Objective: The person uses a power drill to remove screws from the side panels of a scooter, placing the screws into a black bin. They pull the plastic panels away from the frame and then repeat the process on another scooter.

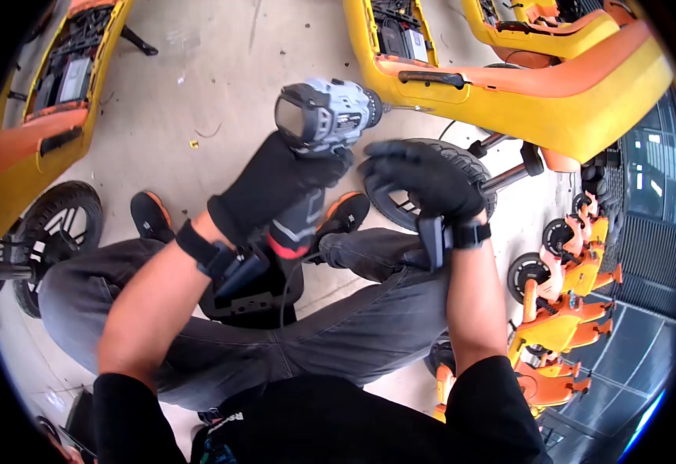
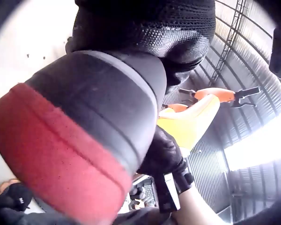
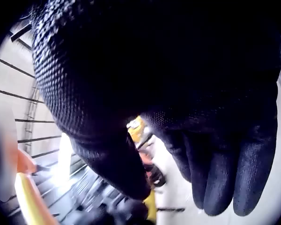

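Note:
In the head view my gloved left hand (image 1: 276, 182) grips the handle of a grey and black cordless drill (image 1: 330, 116). A long thin bit (image 1: 407, 107) points right from its chuck, overlapping the lower edge of a yellow and orange scooter body (image 1: 500, 100). The drill's red-bottomed base (image 2: 61, 154) fills much of the left wrist view. My gloved right hand (image 1: 423, 176) is beside the drill, in front of the scooter's black tyre (image 1: 388, 201). In the right wrist view its fingers (image 3: 220, 178) are extended and hold nothing, with the thumb apart.
Another yellow scooter body (image 1: 106, 62) with an exposed compartment stands at the left, near a wheel (image 1: 59, 232). Several orange and yellow scooters (image 1: 554, 325) line the right side. A black case-like object (image 1: 253, 301) lies between my legs. A small yellow piece (image 1: 193, 145) is on the floor.

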### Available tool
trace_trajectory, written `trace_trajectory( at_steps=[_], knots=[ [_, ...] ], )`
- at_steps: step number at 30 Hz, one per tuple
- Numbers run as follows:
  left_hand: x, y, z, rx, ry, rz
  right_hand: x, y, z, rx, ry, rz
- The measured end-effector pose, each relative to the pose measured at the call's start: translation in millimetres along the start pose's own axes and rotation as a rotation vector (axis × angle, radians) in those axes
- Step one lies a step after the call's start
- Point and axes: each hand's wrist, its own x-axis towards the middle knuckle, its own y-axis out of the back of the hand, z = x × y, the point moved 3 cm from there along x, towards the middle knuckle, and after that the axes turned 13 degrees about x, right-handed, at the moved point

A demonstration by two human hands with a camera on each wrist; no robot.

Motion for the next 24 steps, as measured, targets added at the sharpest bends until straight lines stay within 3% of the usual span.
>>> trace_trajectory(
  at_steps=[2, 3, 5, 7, 9, 10, 13, 15, 17, 19, 20, 22, 24],
  knots=[
    [-9.5, -12.6, 20.9, 0.040, 0.011, -0.020, -14.9, -32.2, 3.1, 0.107, 0.004, -0.126],
    [-15.4, -20.9, 35.0, 0.053, 0.054, -0.042, -32.8, -54.2, -12.7, 0.031, 0.011, -0.063],
    [-19.7, -39.3, 43.0, 0.193, -0.112, 0.053, -45.0, -69.1, -7.7, 0.089, 0.154, -0.044],
    [-25.7, -58.8, 45.3, 0.651, -0.446, 0.260, -56.4, -69.5, 1.2, 0.032, 0.254, -0.004],
    [-37.6, -77.1, 54.0, 0.849, -0.534, 0.189, -63.7, -61.1, 11.5, -0.026, 0.359, 0.039],
    [-43.5, -89.9, 57.2, 0.928, -0.529, 0.185, -70.8, -54.0, 11.3, -0.457, 0.620, 0.174],
    [-48.0, -108.8, 82.3, 0.972, -0.623, 0.236, -82.0, -45.5, 27.1, -0.196, 0.598, 0.424],
    [-46.7, -112.9, 99.8, 0.966, -0.682, 0.014, -110.0, -33.6, 11.6, 0.039, 0.507, 0.443],
    [-45.1, -111.1, 110.9, 0.937, -0.652, -0.029, -142.9, -35.7, -18.3, -0.908, 0.713, 0.388],
    [-32.4, -106.2, 108.4, 0.921, -0.781, 0.060, -154.8, -25.6, -22.0, 0.226, 0.306, 0.675],
    [-18.3, -97.6, 105.0, 0.795, -0.658, 0.010, -165.9, -18.5, -24.4, 0.116, 0.298, 0.722],
    [12.9, -81.6, 86.1, 0.862, -0.623, 0.025, -179.0, -10.7, -28.5, -0.030, 0.314, 0.785],
    [41.1, -73.7, 60.3, 0.804, -0.289, -0.034, -179.6, -7.2, -29.5, -0.061, 0.326, 0.784]
  ],
)
